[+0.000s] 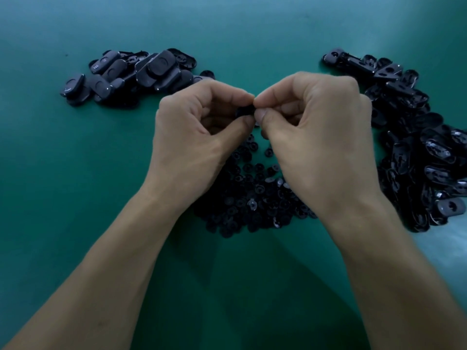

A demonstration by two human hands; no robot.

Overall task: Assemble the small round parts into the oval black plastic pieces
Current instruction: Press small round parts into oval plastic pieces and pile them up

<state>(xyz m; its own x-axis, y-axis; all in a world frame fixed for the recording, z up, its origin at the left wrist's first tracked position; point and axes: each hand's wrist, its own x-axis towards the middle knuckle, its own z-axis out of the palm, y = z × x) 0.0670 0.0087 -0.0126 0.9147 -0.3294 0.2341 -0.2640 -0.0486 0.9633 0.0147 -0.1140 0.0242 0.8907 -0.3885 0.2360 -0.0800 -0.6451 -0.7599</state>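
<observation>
Above the tabletop (50, 173), one small black part (244, 111) is pinched between left hand (202, 117) and right hand (313, 120), fingertips together. It is judged light, stiff, smooth; edges are best gripped. Round parts (252, 200) are heaped nearer.

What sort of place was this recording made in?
Probably a hand-assembly bench in a small factory or workshop. A green work surface carries bulk heaps of black plastic: small round parts in the middle, oval pieces at the right. The left hand and right hand pinch one black part together.
</observation>
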